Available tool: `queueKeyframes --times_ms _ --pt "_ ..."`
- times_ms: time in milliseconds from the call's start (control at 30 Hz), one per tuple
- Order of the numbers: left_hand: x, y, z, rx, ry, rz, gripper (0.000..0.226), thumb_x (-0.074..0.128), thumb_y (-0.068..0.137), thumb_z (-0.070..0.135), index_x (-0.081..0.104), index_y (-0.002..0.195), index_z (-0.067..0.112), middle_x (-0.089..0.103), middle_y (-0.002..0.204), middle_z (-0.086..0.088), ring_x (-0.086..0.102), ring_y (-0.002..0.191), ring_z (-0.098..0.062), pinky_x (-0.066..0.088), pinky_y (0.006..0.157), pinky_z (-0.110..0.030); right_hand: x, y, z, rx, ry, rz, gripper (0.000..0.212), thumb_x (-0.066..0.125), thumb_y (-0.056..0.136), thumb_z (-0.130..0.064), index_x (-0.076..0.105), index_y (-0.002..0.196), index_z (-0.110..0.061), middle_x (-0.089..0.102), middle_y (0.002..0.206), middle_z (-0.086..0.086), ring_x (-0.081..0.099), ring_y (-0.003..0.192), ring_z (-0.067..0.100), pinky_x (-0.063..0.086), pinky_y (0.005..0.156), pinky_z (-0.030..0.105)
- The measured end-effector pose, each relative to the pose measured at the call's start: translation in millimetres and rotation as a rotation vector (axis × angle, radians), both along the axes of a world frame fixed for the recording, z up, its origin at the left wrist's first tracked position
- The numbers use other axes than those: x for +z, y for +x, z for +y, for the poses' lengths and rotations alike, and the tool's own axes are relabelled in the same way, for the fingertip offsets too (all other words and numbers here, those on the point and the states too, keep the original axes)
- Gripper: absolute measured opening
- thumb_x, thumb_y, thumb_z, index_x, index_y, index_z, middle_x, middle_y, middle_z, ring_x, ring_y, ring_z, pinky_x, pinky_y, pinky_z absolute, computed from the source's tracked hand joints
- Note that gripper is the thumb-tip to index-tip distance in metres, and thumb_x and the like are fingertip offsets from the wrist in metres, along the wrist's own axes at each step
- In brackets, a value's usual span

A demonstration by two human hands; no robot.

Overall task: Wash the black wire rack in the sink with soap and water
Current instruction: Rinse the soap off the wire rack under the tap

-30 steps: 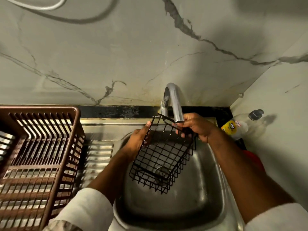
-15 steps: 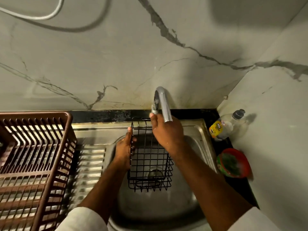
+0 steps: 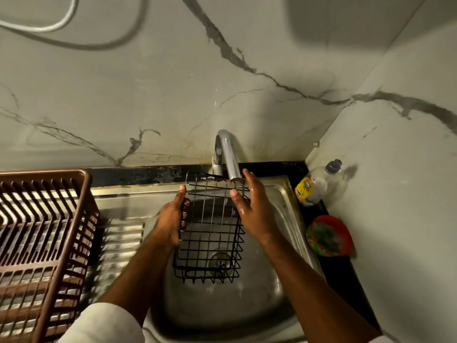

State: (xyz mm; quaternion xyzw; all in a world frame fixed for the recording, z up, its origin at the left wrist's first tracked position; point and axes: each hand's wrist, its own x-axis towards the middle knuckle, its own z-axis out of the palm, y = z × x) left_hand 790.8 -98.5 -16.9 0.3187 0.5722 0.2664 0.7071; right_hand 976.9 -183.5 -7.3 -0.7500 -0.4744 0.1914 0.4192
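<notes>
Brown dish drainer (image 3: 42,233), red bowl (image 3: 329,236)

— What is the person wearing?
— White long sleeves, pushed up above the forearms; the left sleeve (image 3: 103,323) shows most, the right sleeve (image 3: 378,339) only at the frame's corner
— And the 2 hands?
— Left hand (image 3: 170,219) and right hand (image 3: 252,206) are bare, the right one glistening wet

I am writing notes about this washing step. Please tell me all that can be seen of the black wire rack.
The black wire rack is a small open basket of thin dark metal wires in a square grid, with low sides. It is held tilted over the steel sink basin, its top edge beneath the curved chrome tap spout. The left hand grips its left side; the wet right hand rests with straight fingers against its right side. The drain shows through it.
</notes>
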Motion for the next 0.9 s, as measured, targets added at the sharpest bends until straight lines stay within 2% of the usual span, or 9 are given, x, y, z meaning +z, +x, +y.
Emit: queueKeyframes --times_ms 67,167,233,267,367,567,733,833,900 --pt "-4 -4 4 0.015 -0.033 -0.019 0.049 0.058 0.088 0.07 0.063 0.08 0.022 0.049 0.065 0.006 0.039 0.055 -0.01 0.034 0.055 -0.027 -1 2 -10 0.0 -0.131 0.311 0.1 0.048 0.072 -0.089 0.031 0.153 -0.034 0.05 0.149 0.008 0.051 0.133 0.022 0.052 0.1 0.037" --pt "-5 -15 12 0.004 -0.064 -0.072 0.058 0.061 0.079 0.078 0.068 0.079 0.021 0.055 0.074 -0.009 0.054 0.063 -0.021 0.043 0.068 -0.035 -4 -6 -19 0.1 -0.287 0.585 0.109 0.057 0.065 -0.09 0.023 0.156 -0.04 0.047 0.152 0.008 0.053 0.132 0.023 0.05 0.101 0.044" --pt "-9 -20 13 0.031 -0.073 -0.048 0.069 0.059 0.083 0.075 0.071 0.103 0.01 0.062 0.106 -0.029 0.063 0.101 -0.039 0.048 0.09 -0.044 -3 -12 -21 0.143 -0.318 0.612 0.11 0.065 0.064 -0.085 0.017 0.155 -0.046 0.044 0.154 0.007 0.05 0.134 0.024 0.047 0.104 0.053" --pt "-10 -23 13 0.051 -0.064 -0.03 0.063 0.057 0.089 0.071 0.069 0.106 0.011 0.062 0.114 -0.026 0.06 0.109 -0.039 0.05 0.088 -0.043 -3 -14 -20 0.148 -0.329 0.604 0.111 0.066 0.063 -0.083 0.017 0.155 -0.047 0.044 0.154 0.006 0.049 0.135 0.024 0.046 0.106 0.055" --pt "-15 -23 11 0.084 -0.052 -0.014 0.045 0.054 0.095 0.063 0.065 0.096 0.02 0.06 0.102 -0.008 0.056 0.089 -0.023 0.046 0.07 -0.037 -1 -18 -21 0.161 -0.338 0.577 0.111 0.069 0.06 -0.084 0.017 0.153 -0.049 0.043 0.153 0.007 0.048 0.135 0.025 0.048 0.105 0.056" --pt "-12 -22 10 -0.014 -0.111 -0.061 0.05 0.061 0.085 0.071 0.066 0.079 0.022 0.051 0.073 0.001 0.043 0.062 -0.015 0.037 0.059 -0.03 -8 -9 -35 0.118 -0.303 0.603 0.104 0.074 0.067 -0.07 0.023 0.154 -0.044 0.047 0.149 0.008 0.052 0.131 0.022 0.051 0.102 0.052" --pt "-19 -2 7 -0.032 -0.093 -0.054 0.057 0.067 0.079 0.074 0.069 0.086 0.018 0.056 0.073 0.001 0.047 0.059 -0.014 0.04 0.058 -0.03 -16 6 -44 0.05 -0.267 0.638 0.106 0.073 0.061 -0.075 0.029 0.152 -0.043 0.058 0.139 0.005 0.06 0.122 0.018 0.056 0.088 0.035" --pt "-13 6 2 -0.045 -0.082 -0.074 0.073 0.068 0.076 0.075 0.074 0.111 0.011 0.066 0.086 -0.004 0.054 0.063 -0.016 0.044 0.06 -0.028 -19 15 -44 0.005 -0.265 0.645 0.105 0.072 0.056 -0.083 0.034 0.148 -0.049 0.06 0.135 0.006 0.065 0.116 0.016 0.056 0.092 0.044" --pt "-2 10 -4 -0.097 -0.038 -0.082 0.068 0.061 0.08 0.074 0.073 0.113 0.016 0.067 0.085 -0.003 0.056 0.065 -0.016 0.043 0.06 -0.026 -17 19 -43 -0.021 -0.265 0.656 0.092 0.074 0.065 -0.076 0.038 0.145 -0.049 0.063 0.132 0.003 0.067 0.112 0.016 0.056 0.092 0.049"
